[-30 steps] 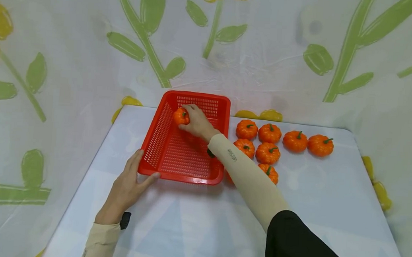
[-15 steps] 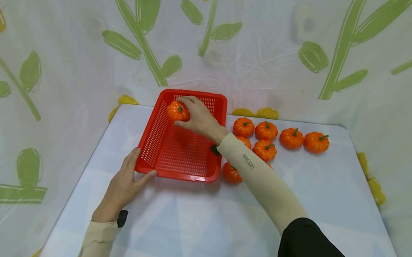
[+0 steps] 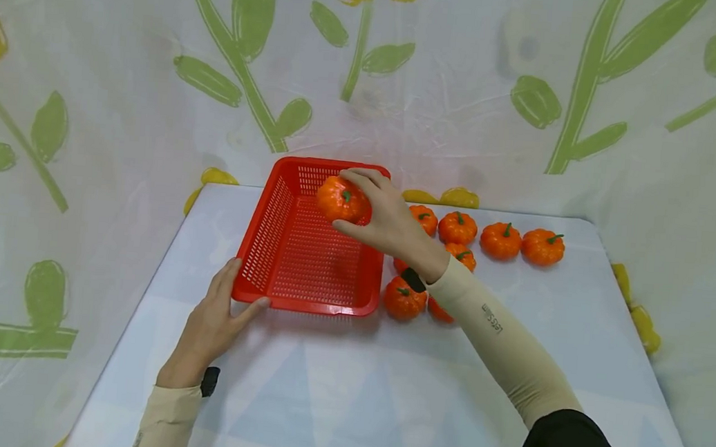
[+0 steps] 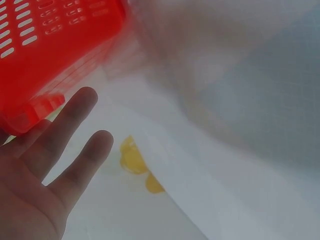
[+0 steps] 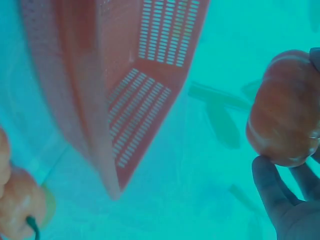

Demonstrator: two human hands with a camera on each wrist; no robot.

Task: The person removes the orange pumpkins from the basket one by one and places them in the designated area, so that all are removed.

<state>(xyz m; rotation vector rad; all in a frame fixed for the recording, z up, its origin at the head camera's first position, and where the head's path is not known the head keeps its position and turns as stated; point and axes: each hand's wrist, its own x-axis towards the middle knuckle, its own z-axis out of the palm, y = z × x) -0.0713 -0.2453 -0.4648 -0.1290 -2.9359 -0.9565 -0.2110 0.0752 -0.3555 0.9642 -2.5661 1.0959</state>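
Observation:
My right hand (image 3: 389, 219) grips a small orange pumpkin (image 3: 342, 199) with a green stem, thumb on the near side and fingers over the far side. The pumpkin is raised over the back right of a red plastic basket (image 3: 367, 307) with slotted walls. In the right wrist view, the same pumpkin (image 5: 285, 110) is held clear of the basket (image 5: 112, 175). My left hand (image 3: 210, 327) touches the basket's front left corner, thumb at the front rim and fingers straight along the left side. The left wrist view shows those fingers (image 4: 75, 115) extended beside the rim.
To the basket's right several more orange pumpkins (image 3: 501, 241) stand in rows on the pale table (image 3: 321, 394), some partly hidden behind my right forearm. A floral cloth (image 3: 453, 105) hangs behind the table.
My right hand has lifted the pumpkin up from inside the basket, then carried it to the right. My left hand has stayed at the basket's corner; the view has shifted slightly.

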